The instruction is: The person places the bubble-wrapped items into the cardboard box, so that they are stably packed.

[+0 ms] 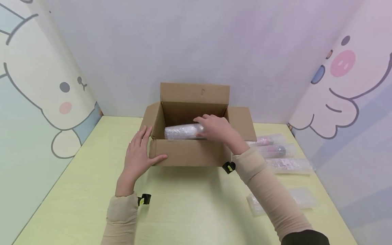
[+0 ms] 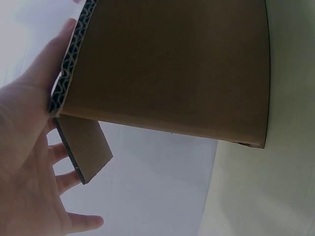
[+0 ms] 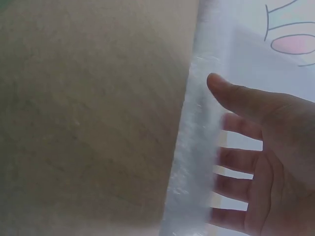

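A cardboard box (image 1: 190, 153) with raised flaps stands on the table against the back wall. Inside it, a cylindrical bubble-wrapped package (image 1: 180, 132) lies sideways near the front panel. My right hand (image 1: 215, 128) grips the package around its right end; in the right wrist view, the thumb is on one side of the bubble wrap (image 3: 192, 147) and the fingers reach behind it. My left hand (image 1: 137, 156) rests at the box's front left corner, fingers spread straight along the left flap (image 1: 149, 117) and thumb on the front panel. What the wrap covers is hidden.
Several bubble-wrapped packages (image 1: 288, 165) lie on the table (image 1: 183, 207) to the right of the box. A flat piece of bubble wrap (image 1: 303, 198) lies nearer, partly behind the right sleeve. Walls with cartoon figures close off the back and both sides.
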Available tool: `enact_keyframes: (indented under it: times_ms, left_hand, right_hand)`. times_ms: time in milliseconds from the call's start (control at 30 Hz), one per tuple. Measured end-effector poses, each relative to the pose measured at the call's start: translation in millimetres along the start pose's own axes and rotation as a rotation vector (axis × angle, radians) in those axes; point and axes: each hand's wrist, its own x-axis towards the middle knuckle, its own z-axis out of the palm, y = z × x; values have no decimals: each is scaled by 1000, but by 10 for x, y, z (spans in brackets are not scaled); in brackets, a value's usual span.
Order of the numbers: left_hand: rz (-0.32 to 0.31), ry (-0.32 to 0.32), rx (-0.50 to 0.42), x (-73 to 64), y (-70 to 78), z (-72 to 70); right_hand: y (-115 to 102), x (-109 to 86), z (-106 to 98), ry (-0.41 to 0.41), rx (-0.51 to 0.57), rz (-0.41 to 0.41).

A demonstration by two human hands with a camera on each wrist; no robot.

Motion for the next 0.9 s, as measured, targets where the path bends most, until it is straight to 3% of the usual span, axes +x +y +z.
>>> enact_keyframes:
  times_ms: [300,900]
  left_hand:
    - [-4,-15,-4,28,6,2]
    - [-14,-33,-20,71,-18,8]
  right_hand:
    - [68,-106,76,-1,24,1]
    - [555,-759,104,229,165,57]
